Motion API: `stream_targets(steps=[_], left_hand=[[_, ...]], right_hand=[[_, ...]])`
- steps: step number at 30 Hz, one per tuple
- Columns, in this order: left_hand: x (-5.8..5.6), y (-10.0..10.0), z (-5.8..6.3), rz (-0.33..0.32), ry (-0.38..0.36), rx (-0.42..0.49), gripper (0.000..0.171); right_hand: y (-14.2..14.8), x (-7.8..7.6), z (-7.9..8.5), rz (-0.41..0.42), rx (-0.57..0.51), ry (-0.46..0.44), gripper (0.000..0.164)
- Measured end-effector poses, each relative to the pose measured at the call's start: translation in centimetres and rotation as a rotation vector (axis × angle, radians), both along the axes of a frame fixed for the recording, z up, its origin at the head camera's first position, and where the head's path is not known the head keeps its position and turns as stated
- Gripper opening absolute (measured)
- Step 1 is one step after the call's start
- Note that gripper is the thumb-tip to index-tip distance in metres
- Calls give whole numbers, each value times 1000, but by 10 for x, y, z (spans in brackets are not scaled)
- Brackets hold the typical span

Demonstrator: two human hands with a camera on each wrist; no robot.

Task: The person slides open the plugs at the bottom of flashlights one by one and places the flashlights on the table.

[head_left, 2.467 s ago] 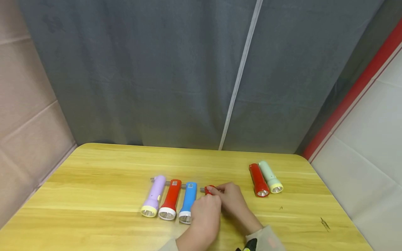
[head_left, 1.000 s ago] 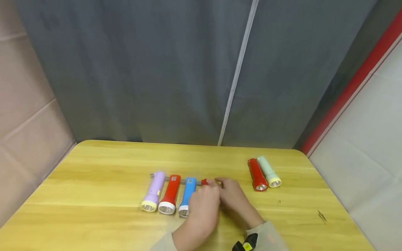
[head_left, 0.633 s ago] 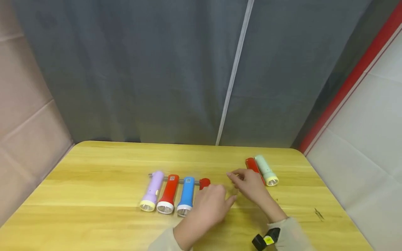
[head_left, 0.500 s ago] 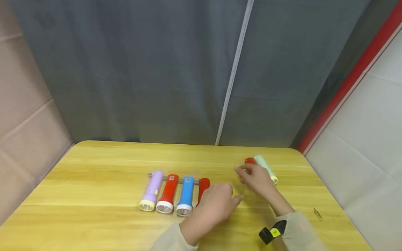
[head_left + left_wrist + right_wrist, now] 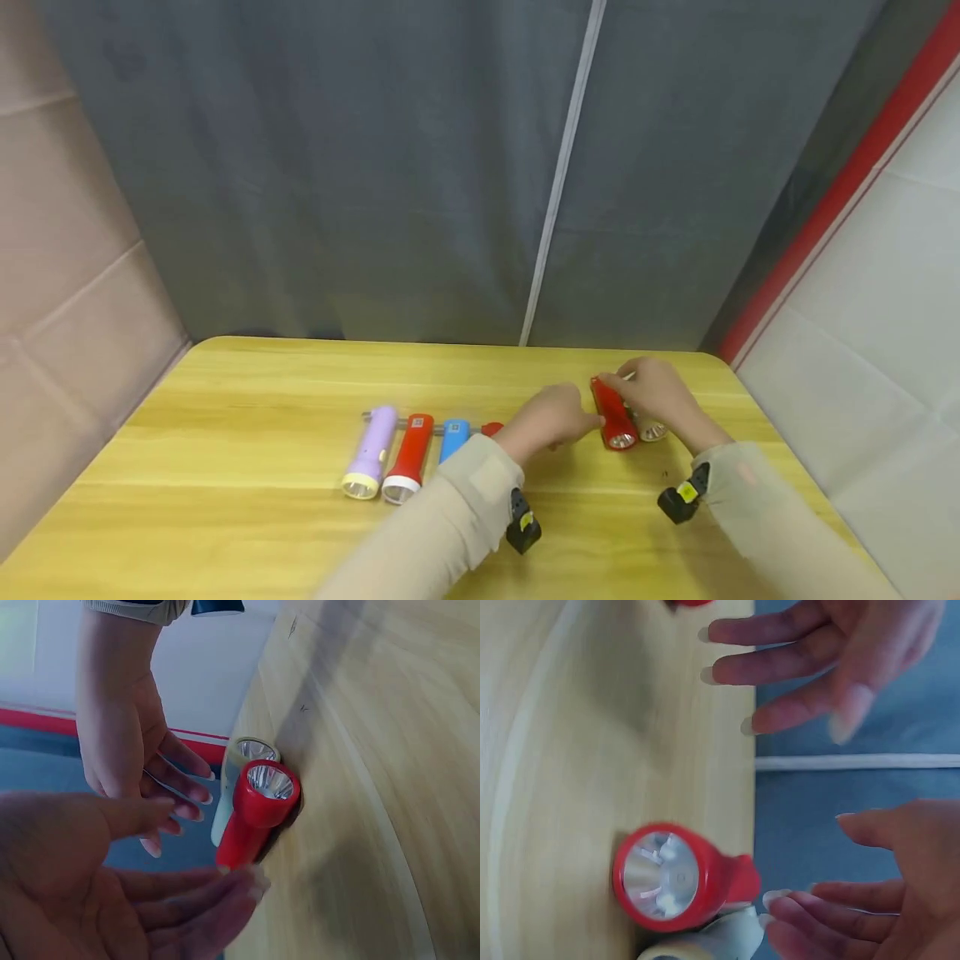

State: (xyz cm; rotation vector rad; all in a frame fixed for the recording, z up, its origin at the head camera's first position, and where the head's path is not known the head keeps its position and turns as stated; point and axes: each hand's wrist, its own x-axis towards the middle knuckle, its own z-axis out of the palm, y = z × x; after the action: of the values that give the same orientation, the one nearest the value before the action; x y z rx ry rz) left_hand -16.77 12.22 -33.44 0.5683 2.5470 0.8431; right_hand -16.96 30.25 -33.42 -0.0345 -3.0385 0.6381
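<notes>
In the head view my left hand (image 5: 550, 417) hovers just left of a red flashlight (image 5: 612, 415), fingers loosely bent and holding nothing. My right hand (image 5: 657, 393) is over the back ends of this flashlight and the pale green flashlight (image 5: 652, 431) beside it, largely covering the green one. Both wrist views show space between thumb and fingers of each hand; the right fingertips (image 5: 776, 898) are close to the flashlights' tail ends, contact unclear. In the left wrist view the red flashlight (image 5: 259, 799) stands in front of the green one (image 5: 231, 791).
Left of the hands lie, in a row, a lilac flashlight (image 5: 372, 446), a red one with a white rim (image 5: 412, 450), a blue one (image 5: 454, 437) and another red one (image 5: 492, 428), mostly hidden. Grey bars link their ends. A grey curtain (image 5: 337, 183) hangs behind the table (image 5: 247, 467).
Both hands have left the red flashlight at the row's right end, which they were handling. They have moved right to the red and green pair.
</notes>
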Motion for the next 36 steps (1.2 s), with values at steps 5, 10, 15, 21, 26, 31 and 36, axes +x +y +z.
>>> stream_targets(steps=[5, 10, 15, 21, 26, 31, 36], left_hand=[[-11, 16, -5, 21, -121, 91, 52], [-16, 29, -22, 89, -194, 228, 34], [-19, 38, -34, 94, -157, 208, 23], [-19, 41, -41, 144, -161, 199, 32], [-17, 45, -45, 201, -184, 217, 17], [-18, 49, -49, 207, -161, 208, 23], [-23, 44, -56, 213, -145, 224, 33]], right_hand=[[1, -9, -5, -48, 32, -13, 49], [-8, -16, -17, -87, 64, -34, 41], [-16, -18, -20, -140, 109, -50, 37], [-18, -20, -24, -170, 111, -83, 27], [-16, -22, -30, -194, 97, -127, 30], [-12, -21, -36, -183, 89, -115, 33], [-15, -23, -37, -163, 60, -103, 37]])
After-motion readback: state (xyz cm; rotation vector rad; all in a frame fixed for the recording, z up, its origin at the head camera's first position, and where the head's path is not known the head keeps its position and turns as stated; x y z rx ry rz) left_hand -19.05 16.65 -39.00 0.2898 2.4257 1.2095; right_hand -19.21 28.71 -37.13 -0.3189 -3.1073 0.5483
